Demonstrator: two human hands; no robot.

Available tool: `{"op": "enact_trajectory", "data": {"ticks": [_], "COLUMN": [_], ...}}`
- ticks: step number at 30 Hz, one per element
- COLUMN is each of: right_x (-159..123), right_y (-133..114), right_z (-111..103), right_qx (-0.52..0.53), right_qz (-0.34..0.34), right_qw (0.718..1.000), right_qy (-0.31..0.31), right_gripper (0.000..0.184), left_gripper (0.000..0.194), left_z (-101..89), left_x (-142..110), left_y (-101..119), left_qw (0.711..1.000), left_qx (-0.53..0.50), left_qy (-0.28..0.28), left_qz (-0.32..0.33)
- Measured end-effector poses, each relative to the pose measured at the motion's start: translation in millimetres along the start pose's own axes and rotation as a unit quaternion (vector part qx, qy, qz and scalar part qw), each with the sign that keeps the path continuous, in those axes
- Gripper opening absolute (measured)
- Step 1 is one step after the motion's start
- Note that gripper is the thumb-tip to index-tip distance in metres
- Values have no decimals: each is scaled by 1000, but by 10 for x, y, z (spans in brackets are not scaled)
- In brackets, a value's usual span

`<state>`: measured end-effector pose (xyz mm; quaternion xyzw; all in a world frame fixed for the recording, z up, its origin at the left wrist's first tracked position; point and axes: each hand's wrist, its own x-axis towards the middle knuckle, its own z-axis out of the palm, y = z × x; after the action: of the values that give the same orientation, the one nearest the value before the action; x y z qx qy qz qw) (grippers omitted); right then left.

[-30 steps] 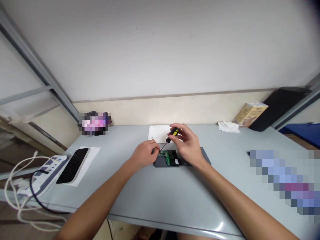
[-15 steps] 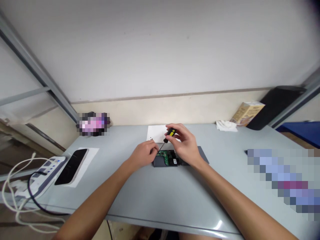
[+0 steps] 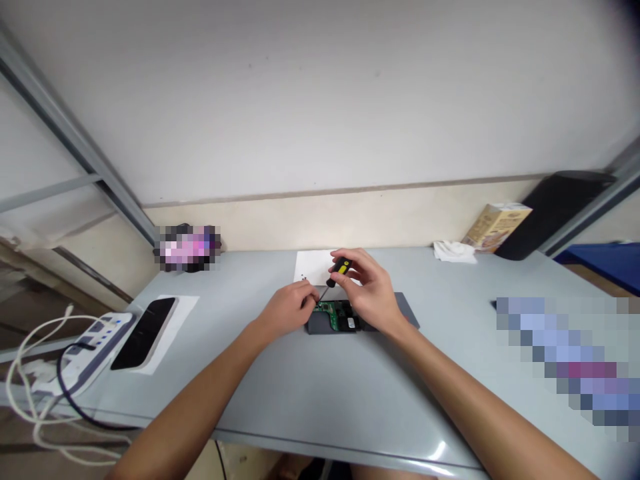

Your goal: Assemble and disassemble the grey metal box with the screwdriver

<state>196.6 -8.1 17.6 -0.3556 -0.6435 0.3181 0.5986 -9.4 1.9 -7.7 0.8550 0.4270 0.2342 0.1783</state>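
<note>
My right hand [image 3: 373, 290] is closed round the black and yellow handle of a screwdriver [image 3: 341, 267]. Its thin shaft slants down to the left, and its tip reaches the top left part of a green circuit board [image 3: 330, 310]. This board sits in an opened dark grey device [image 3: 320, 324] lying on the table. My left hand [image 3: 289, 308] rests at the device's upper left corner, with fingers curled together close to the screwdriver tip. What those fingers hold, if anything, is hidden. My right hand covers part of the device.
Behind the device, a white sheet [image 3: 315, 264] carries several tiny dark bits. A phone [image 3: 145, 333] lies on paper at left, near a power strip [image 3: 83, 350] with cables. At the back right are a crumpled tissue [image 3: 454, 251], a carton [image 3: 497, 227] and a black object [image 3: 555, 210].
Almost nothing differs. Both hands and the screwdriver keep the same places over the device, and the whole view has shifted very slightly.
</note>
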Motion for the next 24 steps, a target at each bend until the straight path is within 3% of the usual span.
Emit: {"op": "enact_trajectory", "data": {"ticks": [24], "right_x": [10], "right_y": [-14], "right_z": [-1], "right_qx": [-10], "right_qz": [-6], "right_qw": [1000], "right_qy": [1], "right_gripper": [26], "left_gripper": [25], "left_z": [1], "left_x": [10], "left_y": [-5], "left_qw": [1000], "left_qx": [7], "left_qy": [-3], "left_qz": [-11]}}
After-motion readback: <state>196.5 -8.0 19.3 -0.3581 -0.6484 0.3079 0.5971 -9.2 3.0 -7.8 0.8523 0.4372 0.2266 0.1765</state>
